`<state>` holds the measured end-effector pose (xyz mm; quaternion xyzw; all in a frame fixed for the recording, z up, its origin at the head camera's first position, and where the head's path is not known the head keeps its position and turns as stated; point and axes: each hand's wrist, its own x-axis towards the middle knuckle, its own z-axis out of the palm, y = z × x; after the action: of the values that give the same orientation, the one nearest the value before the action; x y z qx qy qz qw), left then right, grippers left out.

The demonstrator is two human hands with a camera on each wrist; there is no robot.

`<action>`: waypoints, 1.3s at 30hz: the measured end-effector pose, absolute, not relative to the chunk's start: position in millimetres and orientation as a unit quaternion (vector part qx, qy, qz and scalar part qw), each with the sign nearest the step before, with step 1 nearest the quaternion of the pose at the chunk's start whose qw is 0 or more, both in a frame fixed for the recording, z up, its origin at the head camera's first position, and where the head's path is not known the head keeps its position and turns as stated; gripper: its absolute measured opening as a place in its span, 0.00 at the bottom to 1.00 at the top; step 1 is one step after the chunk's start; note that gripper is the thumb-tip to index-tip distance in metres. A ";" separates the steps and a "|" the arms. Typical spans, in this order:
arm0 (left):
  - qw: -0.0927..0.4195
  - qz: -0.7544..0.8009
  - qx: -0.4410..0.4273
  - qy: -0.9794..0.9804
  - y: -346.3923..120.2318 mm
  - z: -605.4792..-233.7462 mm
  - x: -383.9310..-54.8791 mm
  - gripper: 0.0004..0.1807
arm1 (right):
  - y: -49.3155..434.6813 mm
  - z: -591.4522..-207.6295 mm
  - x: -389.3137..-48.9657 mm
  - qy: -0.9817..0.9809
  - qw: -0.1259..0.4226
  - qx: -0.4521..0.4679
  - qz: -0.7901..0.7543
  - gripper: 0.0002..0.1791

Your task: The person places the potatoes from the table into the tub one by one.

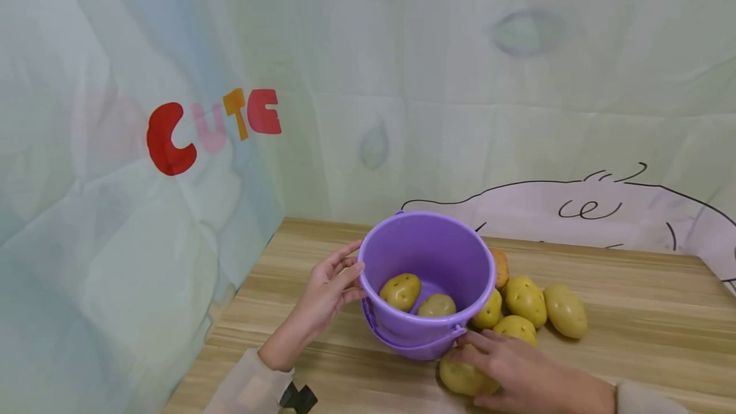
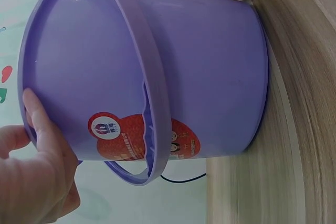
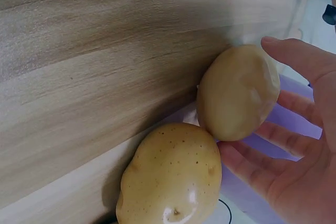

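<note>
A purple bucket (image 1: 428, 331) stands on the wooden table, tilted slightly in view, its handle hanging down the near side. My left hand (image 1: 328, 292) holds its rim at the left, thumb and fingers at the edge. Inside lie a potato (image 1: 400, 292) and a paler potato (image 1: 437, 305). At the bucket's near right, my right hand (image 1: 512, 366) is spread around a potato (image 3: 239, 93) lying on the table. Its thumb stretches past one end, with the other fingers between the potato and the bucket; firm contact is not clear. Another potato (image 3: 170, 177) lies right beside that one.
Right of the bucket sit several more potatoes, among them a yellow one (image 1: 526, 301) and a pale one (image 1: 566, 310). An orange-brown item (image 1: 499, 267) is partly hidden behind the bucket. Printed cloth (image 1: 345, 50) hangs behind and at the left of the table.
</note>
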<state>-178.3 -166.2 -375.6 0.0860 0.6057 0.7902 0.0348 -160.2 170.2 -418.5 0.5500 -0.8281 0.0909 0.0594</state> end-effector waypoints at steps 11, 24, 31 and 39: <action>0.039 0.790 0.083 0.606 -166.6 -375.0 -178.6 0.28 | 166.3 -420.4 -162.7 -0.810 0.077 0.574 0.094 0.34; 0.043 0.790 0.080 0.606 -169.0 -377.7 -179.1 0.28 | 164.9 -423.5 -163.4 -0.805 0.063 0.582 0.099 0.36; 0.040 0.790 0.078 0.607 -167.1 -376.7 -179.6 0.28 | 164.7 -425.5 -162.8 -0.799 0.075 0.588 0.099 0.35; 0.044 0.789 0.082 0.607 -167.2 -376.0 -179.0 0.28 | 163.7 -425.0 -160.9 -0.800 0.075 0.590 0.084 0.36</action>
<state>-179.0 -167.2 -376.0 0.0816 0.6071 0.7892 0.0442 -160.9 163.7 -425.0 0.5897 -0.7997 0.0842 0.0751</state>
